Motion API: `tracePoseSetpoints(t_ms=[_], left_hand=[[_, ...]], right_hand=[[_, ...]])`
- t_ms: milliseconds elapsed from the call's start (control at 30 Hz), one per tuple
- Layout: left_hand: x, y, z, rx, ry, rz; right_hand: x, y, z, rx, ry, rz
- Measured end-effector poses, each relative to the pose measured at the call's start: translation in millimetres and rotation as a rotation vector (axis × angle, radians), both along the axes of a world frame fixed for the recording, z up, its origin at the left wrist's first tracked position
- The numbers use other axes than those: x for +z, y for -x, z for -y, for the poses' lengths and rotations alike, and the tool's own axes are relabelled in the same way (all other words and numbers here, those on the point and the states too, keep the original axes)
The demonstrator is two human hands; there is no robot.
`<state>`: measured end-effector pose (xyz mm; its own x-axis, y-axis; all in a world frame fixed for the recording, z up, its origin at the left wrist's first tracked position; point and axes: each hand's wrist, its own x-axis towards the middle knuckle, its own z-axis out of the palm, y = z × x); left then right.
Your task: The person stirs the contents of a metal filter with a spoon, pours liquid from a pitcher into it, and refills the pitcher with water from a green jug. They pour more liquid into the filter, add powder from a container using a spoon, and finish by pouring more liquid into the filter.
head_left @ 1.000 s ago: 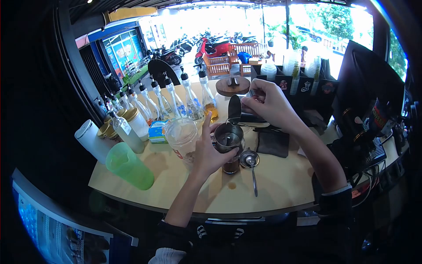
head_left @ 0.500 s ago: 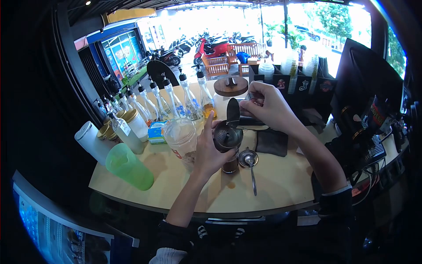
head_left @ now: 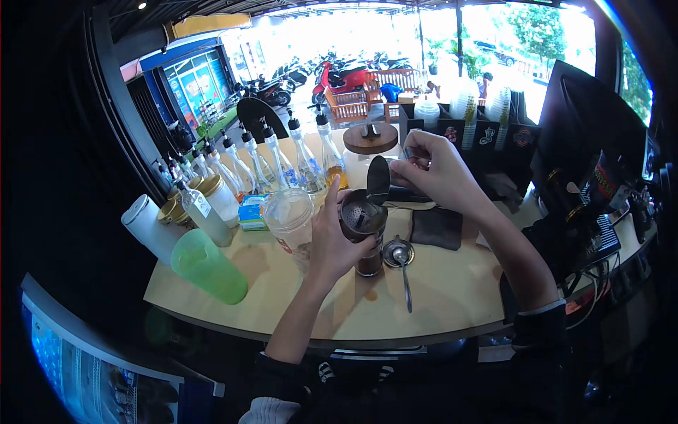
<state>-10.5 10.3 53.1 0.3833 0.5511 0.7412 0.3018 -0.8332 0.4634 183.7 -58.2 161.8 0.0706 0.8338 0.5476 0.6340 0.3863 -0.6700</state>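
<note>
My left hand (head_left: pixel 337 237) is wrapped round a dark metal cup (head_left: pixel 361 212) with a perforated inside, which sits above a glass with brown contents (head_left: pixel 369 263). The fingers of my right hand (head_left: pixel 431 166) are pinched on a thin handle whose dark oval end (head_left: pixel 378 178) stands over the cup's rim. Just left of my left hand is a clear plastic jar (head_left: pixel 288 212). A small round metal dish (head_left: pixel 399 253) with a spoon (head_left: pixel 407 291) lies right of the glass.
A green tumbler (head_left: pixel 208 268) stands at the left, near a white bottle (head_left: pixel 203 208). Pump bottles (head_left: pixel 282 162) line the back. A dark cloth (head_left: pixel 436 228) lies right of centre, and a wooden-lidded jar (head_left: pixel 371 139) stands behind. Cup stacks (head_left: pixel 464 106) are at the back right.
The dark oval end in my right hand has shifted slightly right and up. The cup in my left hand has moved slightly left and up, showing more of its inside.
</note>
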Motion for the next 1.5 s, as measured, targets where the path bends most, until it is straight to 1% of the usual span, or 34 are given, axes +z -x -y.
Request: tracePoseSetpoints(t_ms=[67,167,233,267,333,367,433,500,567,667,733,800,867,1000,1033,1100,1167,1267,1300,1367,1433,1500], left_hand=[[1,0,1,-0.005,0.079,-0.008],[3,1,2,0.014,0.039,-0.018],[6,1,4,0.01,0.073,-0.009],[7,1,4,0.008,0.106,0.0],[8,2,2,0.019,0.086,-0.005],[8,3,1,0.03,0.066,-0.011],[13,2,3,0.055,0.075,-0.004],[17,2,3,0.078,0.085,0.003],[20,5,0,0.062,0.104,-0.067],[21,5,-7,0.041,0.107,-0.085],[25,5,-7,0.057,0.147,-0.089],[28,6,-8,0.071,0.185,-0.094],[31,7,-10,0.067,0.244,-0.186],[35,8,-11,0.027,0.323,-0.237],[35,8,-13,0.01,0.334,-0.276],[37,9,-12,-0.006,0.345,-0.316],[42,9,-8,-0.007,0.374,-0.396],[38,8,-15,-0.014,0.343,-0.457],[37,9,-16,-0.012,0.342,-0.456],[40,9,-14,-0.028,0.366,-0.513],[39,11,-16,-0.041,0.365,-0.516],[37,12,-19,-0.056,0.363,-0.521]], right_hand=[[0,-2,2,-0.011,-0.013,-0.007],[-4,-8,4,0.008,-0.026,-0.064],[-8,-15,5,0.055,0.022,-0.2],[-12,-19,6,0.055,0.023,-0.201],[-21,-28,6,0.015,-0.012,-0.215],[-27,-31,7,0.016,-0.01,-0.215],[-40,-38,8,0.068,-0.039,-0.378],[-56,-51,10,0.036,-0.04,-0.372],[-69,-60,16,0.005,-0.041,-0.363],[-90,-63,29,-0.018,-0.047,-0.424],[-105,-64,37,-0.023,-0.035,-0.585],[-131,-75,42,-0.036,-0.029,-0.625],[-145,-74,49,-0.046,-0.027,-0.723],[-185,-90,55,-0.084,0.023,-0.747],[-187,-87,58,-0.081,0.023,-0.746],[-188,-79,64,-0.058,0.005,-0.833],[-200,-82,63,-0.05,0.003,-0.856],[-214,-83,59,-0.032,-0.008,-0.912],[-218,-84,58,-0.022,-0.019,-0.943],[-230,-88,51,-0.015,-0.048,-0.931],[-235,-87,49,-0.007,-0.076,-0.921],[-237,-82,50,-0.029,-0.086,-0.978]])
